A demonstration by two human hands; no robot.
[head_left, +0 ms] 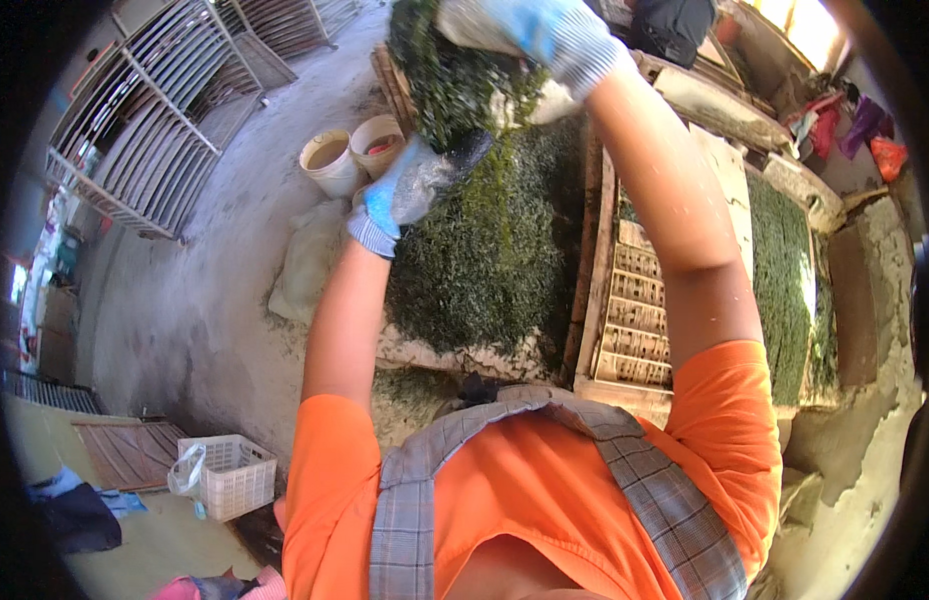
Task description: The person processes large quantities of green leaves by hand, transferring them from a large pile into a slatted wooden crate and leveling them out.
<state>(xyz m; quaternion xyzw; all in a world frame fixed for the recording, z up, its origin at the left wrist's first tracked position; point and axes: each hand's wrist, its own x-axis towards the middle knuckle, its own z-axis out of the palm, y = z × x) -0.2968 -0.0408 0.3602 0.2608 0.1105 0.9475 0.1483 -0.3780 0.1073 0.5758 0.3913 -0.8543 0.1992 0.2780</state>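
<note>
Over the dark green pile [485, 275], in the head view, our left hand [410, 192] and right hand [510, 28] were at a leafy clump [430, 80]; we couldn't tell how either's fingers closed. Supporting it evenly from both sides seemed the way to limit spilling.

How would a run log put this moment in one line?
Left gloved hand: at lower edge of raised green clump | right gloved hand: on its upper part | below: green leafy pile | left of pile: two buckets
</note>
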